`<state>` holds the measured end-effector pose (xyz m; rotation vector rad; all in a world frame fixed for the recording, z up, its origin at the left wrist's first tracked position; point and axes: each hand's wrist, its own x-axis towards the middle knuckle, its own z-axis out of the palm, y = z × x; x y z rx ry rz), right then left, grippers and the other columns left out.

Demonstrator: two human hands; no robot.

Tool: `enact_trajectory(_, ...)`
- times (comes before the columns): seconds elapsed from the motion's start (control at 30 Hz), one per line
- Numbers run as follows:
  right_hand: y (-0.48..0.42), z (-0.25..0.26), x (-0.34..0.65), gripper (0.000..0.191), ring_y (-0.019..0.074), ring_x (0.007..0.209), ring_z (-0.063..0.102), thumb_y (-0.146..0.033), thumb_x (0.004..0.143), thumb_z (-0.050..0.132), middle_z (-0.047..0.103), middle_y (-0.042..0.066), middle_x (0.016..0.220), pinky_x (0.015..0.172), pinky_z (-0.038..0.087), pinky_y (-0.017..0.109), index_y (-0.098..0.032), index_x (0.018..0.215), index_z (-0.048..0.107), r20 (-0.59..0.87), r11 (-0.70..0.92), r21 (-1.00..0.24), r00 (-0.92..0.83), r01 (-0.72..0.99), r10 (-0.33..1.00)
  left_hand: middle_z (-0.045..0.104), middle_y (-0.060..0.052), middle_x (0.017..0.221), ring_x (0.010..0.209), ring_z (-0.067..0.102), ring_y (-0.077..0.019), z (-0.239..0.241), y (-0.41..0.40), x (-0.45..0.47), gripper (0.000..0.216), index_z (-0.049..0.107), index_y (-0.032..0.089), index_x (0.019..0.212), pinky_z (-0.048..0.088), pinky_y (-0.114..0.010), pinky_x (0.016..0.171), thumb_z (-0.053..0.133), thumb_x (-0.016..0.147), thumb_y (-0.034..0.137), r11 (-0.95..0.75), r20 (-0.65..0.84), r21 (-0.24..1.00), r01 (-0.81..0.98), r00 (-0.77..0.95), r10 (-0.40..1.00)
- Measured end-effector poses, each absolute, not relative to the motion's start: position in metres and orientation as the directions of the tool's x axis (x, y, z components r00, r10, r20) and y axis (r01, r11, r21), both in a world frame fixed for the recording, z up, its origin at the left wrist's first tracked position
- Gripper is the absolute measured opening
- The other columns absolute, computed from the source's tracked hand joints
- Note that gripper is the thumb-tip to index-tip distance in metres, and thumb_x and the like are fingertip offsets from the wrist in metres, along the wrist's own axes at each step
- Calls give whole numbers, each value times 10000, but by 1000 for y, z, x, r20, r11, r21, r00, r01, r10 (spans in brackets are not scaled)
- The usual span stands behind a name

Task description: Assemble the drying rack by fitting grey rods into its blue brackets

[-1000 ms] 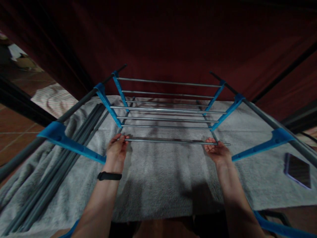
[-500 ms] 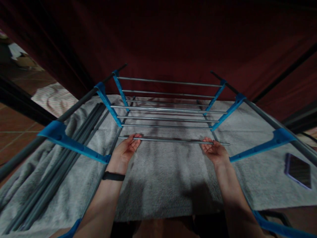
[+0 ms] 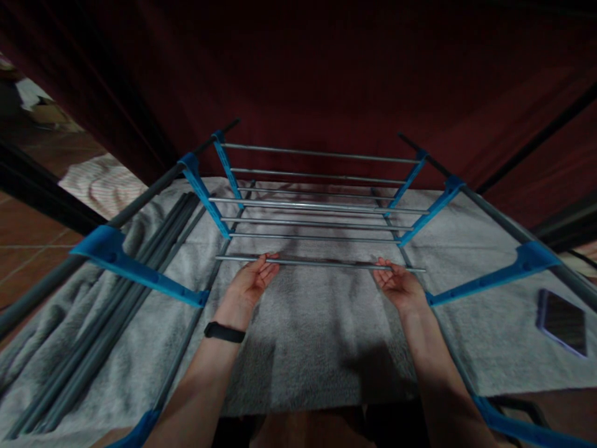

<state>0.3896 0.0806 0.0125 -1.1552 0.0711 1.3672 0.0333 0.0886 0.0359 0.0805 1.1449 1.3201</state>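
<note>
A thin metal rod lies level across the fingers of both my hands, just in front of the rack's fitted rods. My left hand is palm up with fingers stretched flat under the rod, a black band on its wrist. Near the rod's right end, my right hand is also palm up, fingers slightly curled beneath it. The rack has blue plastic brackets and several metal rods set between them. Its grey side tubes run along both sides.
A grey towel covers the surface under the rack. Several loose grey tubes lie on the towel at the left. A phone lies at the right. A dark red curtain hangs behind. Tiled floor shows at far left.
My left hand has turned palm up, opened, and slid rightwards along the rod. The rod has shifted left and slightly towards the rack. My right hand moved a little left.
</note>
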Motion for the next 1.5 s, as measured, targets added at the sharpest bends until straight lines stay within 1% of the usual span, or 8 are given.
enact_trajectory(0.13,80,16,386,222,109,721,728,-38,910,473,747,5,843,691,655,255,-205,853,608,-637,-221,-602,294,-767,713,762,-106,844,741,745,-162,36,87,36,226,685,108,845,649,-276,710,530,990,32,327,-586,639,-696,-165,794)
enact_trajectory(0.37,78,17,379,207,112,768,739,-28,921,501,748,22,857,745,665,265,-176,901,645,-601,-230,-626,273,-745,751,750,-71,803,733,745,-161,33,85,36,150,694,139,878,639,-271,719,602,974,69,305,-578,657,-689,-200,791)
enact_trajectory(0.5,77,16,378,211,119,768,739,-27,912,502,749,29,863,760,668,274,-171,918,655,-600,-235,-616,255,-752,758,737,-62,765,672,728,-143,33,87,34,211,668,136,826,610,-231,649,565,1005,95,298,-584,670,-680,-235,777)
enact_trajectory(0.67,79,17,386,217,118,728,721,-41,902,476,740,27,836,709,662,264,-183,886,640,-633,-248,-609,274,-753,724,719,-62,715,583,691,-123,39,92,23,274,642,128,785,565,-198,546,531,1035,132,284,-611,665,-691,-285,739)
enact_trajectory(0.9,81,13,401,232,109,735,718,-42,892,434,722,9,848,668,638,247,-208,873,595,-639,-199,-641,372,-741,673,677,-8,645,541,655,-80,50,94,14,315,618,131,757,556,-169,528,500,1048,107,166,-603,658,-735,-381,700)
enact_trajectory(1.17,79,10,410,242,88,722,708,-47,929,394,710,-33,860,681,622,246,-251,925,524,-635,-126,-680,494,-723,594,700,-39,675,558,666,-92,46,93,16,288,648,108,754,563,-179,546,532,1011,47,154,-557,689,-708,-381,738)
enact_trajectory(1.33,79,16,407,244,72,673,683,-35,922,428,691,-37,814,651,603,219,-228,897,576,-647,-170,-692,498,-701,577,743,-64,731,567,677,-103,42,93,22,240,670,108,772,572,-205,582,576,964,-2,190,-516,729,-658,-344,784)
enact_trajectory(1.5,80,18,404,206,80,671,684,-48,917,470,691,-24,796,650,614,233,-211,846,574,-675,-200,-671,477,-714,562,762,-61,769,632,705,-114,40,91,30,164,695,121,790,560,-207,611,668,896,-2,225,-492,740,-633,-283,823)
